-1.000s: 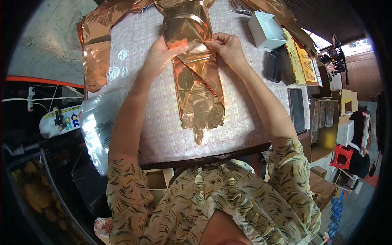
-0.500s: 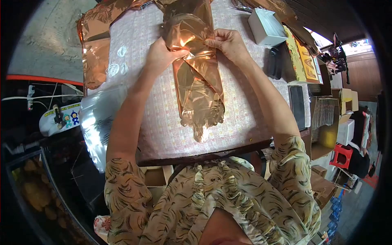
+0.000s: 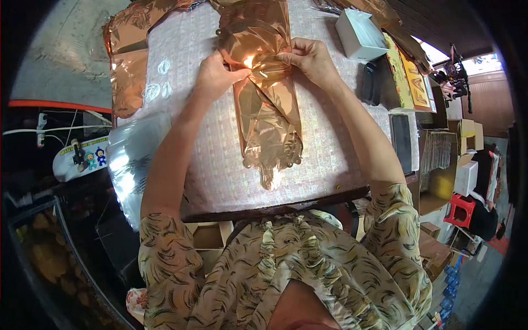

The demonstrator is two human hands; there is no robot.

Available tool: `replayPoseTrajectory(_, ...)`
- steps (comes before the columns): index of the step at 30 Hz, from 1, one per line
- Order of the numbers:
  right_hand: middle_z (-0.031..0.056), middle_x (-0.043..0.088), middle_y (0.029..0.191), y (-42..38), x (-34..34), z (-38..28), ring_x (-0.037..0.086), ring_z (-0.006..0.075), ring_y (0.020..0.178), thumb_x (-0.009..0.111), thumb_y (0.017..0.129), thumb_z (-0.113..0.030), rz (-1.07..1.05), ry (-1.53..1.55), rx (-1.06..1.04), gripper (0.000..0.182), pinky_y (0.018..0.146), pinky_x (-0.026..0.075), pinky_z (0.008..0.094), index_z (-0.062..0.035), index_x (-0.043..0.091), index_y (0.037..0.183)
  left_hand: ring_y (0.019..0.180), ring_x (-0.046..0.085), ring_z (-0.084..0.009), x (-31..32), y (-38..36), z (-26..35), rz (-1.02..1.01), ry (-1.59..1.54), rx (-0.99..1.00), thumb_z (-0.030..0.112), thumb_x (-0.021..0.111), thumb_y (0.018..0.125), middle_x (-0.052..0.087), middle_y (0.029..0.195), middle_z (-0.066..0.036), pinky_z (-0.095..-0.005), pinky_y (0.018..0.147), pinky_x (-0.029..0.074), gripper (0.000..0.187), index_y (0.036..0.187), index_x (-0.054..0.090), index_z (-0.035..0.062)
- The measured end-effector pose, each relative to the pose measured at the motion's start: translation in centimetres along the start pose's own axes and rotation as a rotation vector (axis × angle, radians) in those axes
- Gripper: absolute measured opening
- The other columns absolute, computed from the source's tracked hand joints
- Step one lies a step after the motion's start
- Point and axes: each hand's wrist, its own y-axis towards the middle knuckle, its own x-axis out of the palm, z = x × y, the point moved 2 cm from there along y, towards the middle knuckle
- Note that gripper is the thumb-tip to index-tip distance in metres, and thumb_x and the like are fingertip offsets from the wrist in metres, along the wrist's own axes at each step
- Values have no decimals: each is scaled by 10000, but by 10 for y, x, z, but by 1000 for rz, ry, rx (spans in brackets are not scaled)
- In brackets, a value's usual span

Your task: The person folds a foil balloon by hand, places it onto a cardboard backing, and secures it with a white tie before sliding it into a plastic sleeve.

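Note:
A shiny copper-coloured foil balloon [image 3: 268,113], deflated and folded into a long strip, lies on the table in front of me. Its near end narrows to a tail with small tabs along the edge. My left hand [image 3: 217,74] pinches the strip's left edge between thumb and fingers. On the right edge, at about the same height, my right hand [image 3: 311,60] has a pinch hold too. Creases and a bright glare run across the foil between the hands.
More copper foil [image 3: 129,77] hangs over the table's left corner, near white ribbon loops [image 3: 151,92]. Clear plastic bags [image 3: 124,170] lie at the left edge. On the right are a white box [image 3: 360,36], a black case [image 3: 370,82] and a yellow box [image 3: 413,85].
Both hands keep their pinch on the foil and have barely moved. The foil between them has shifted slightly, and its upper fold looks smoother.

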Motion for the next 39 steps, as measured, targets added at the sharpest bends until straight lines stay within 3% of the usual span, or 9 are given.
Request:
replayPoseTrajectory(4,20,774,899,-5,-2,2,637,36,809,766,951,-71,-13,12,-2,129,728,535,239,32,756,1028,805,741,-156,1,-4,-2,18,-135,76,143,879,777,780,859,-106,-315,739,582,280,927,705,-18)
replayPoseTrajectory(10,20,771,936,-31,-4,-8,664,58,863,763,954,-86,-99,-85,-95,149,748,550,264,35,752,1039,899,703,-138,-3,-13,-1,-72,-57,179,179,856,838,758,951,-54,-288,817,566,345,1111,735,4)
replayPoseTrajectory(12,24,762,1035,-33,0,-5,707,143,976,770,919,-83,-99,-68,-215,136,861,551,339,-27,758,1042,950,687,-121,-1,-21,5,-232,-614,263,141,823,859,747,1014,-46,-278,859,548,379,1201,726,10)
replayPoseTrajectory(13,24,762,1035,-36,-6,-2,707,143,976,770,919,-83,-100,-70,-215,136,861,551,339,-27,758,1042,983,672,-102,-2,-13,-1,-181,-396,285,92,802,859,737,1054,-48,-283,896,529,396,1239,714,22)
replayPoseTrajectory(15,63,754,1174,-49,-9,-11,676,210,1173,752,871,-16,-136,-614,-474,177,1053,474,393,-83,764,1034,982,691,-147,-6,-20,6,-89,-32,431,51,773,858,750,1052,-59,-312,907,535,353,1208,727,35)
replayPoseTrajectory(16,39,745,1124,-52,-5,-13,667,276,1095,786,850,-93,-114,-645,-494,145,1062,438,411,-106,756,990,982,691,-147,-6,-19,4,-89,-33,432,51,773,858,750,1052,-59,-312,907,535,353,1208,727,35)
replayPoseTrajectory(21,43,746,1170,-56,-4,-9,665,253,1151,782,846,-81,-144,-696,-527,184,1058,453,416,-89,740,1025,1000,703,-273,-9,-20,7,-42,173,675,40,755,858,754,1073,-90,-355,897,554,229,1088,757,36)
replayPoseTrajectory(27,50,738,1219,-61,-3,-5,668,259,1182,769,826,-30,-101,-649,-538,254,1044,487,428,-63,721,1073,1004,699,-258,-12,-25,11,-81,274,774,-7,722,858,750,1076,-61,-356,896,565,243,1078,791,69)
replayPoseTrajectory(39,118,703,1237,-79,-4,-11,688,324,1049,799,764,-31,-97,-937,-731,323,908,575,414,-46,717,1076,1136,702,-269,-17,-31,14,-72,136,620,-60,690,861,730,1210,-119,-359,987,568,377,1220,731,45)
